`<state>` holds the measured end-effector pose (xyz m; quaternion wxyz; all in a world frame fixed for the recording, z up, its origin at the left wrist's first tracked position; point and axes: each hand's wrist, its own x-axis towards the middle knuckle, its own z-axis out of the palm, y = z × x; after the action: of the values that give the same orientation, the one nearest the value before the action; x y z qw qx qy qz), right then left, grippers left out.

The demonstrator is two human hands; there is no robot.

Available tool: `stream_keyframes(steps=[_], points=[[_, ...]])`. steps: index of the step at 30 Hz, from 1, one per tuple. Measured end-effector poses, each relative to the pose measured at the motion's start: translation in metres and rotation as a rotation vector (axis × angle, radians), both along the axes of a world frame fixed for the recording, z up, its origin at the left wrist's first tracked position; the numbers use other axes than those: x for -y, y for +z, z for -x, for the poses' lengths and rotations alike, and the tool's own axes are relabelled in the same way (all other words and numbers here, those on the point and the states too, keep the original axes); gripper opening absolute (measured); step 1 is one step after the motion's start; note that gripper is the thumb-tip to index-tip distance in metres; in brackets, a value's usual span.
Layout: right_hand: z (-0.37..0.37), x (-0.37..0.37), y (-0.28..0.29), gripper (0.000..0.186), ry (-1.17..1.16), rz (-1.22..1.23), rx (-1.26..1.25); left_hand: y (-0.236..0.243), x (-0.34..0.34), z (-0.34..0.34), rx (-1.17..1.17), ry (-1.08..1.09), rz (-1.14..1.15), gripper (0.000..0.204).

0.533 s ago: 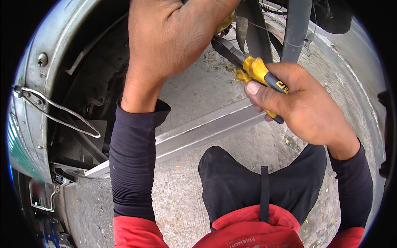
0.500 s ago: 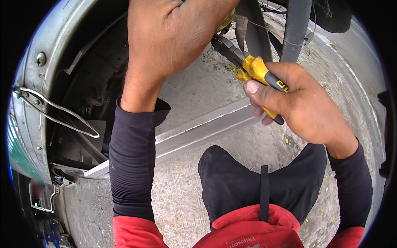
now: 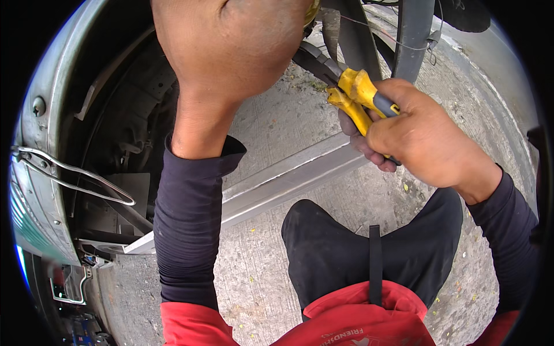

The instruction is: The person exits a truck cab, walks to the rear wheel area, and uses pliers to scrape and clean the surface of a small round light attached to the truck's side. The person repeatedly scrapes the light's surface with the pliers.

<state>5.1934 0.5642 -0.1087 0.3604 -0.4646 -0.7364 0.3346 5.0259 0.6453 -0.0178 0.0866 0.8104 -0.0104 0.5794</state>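
My right hand is wrapped round the yellow and black handles of a pair of pliers. The handles are a little apart, and the metal head points up and left, its tip going behind my left hand. My left hand is at the upper edge with its back toward me; its fingers are hidden. Beside it shows a bit of a yellow object, too little to name. A flat, worn strip hangs just right of that, above the pliers.
A pale metal bar crosses below my hands over rough concrete. On the left curves a metal body panel with a bent wire loop and dark cavity. A grey upright post with thin wire stands at upper right.
My right hand has shifted its grip on the pliers, the thumb now curling over the lower handle, which shows more. My left hand has moved slightly left. The view has shifted a little.
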Motion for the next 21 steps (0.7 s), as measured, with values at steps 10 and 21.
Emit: stream_keyframes(steps=[10,21], points=[[0.026,-0.035,-0.037,0.041,-0.316,-0.419,0.049,0.002,-0.015,0.011,-0.055,-0.057,0.056,0.035],[0.038,-0.071,-0.058,0.042,-0.372,-0.612,-0.033,0.009,-0.012,0.015,-0.049,0.107,-0.054,0.026]])
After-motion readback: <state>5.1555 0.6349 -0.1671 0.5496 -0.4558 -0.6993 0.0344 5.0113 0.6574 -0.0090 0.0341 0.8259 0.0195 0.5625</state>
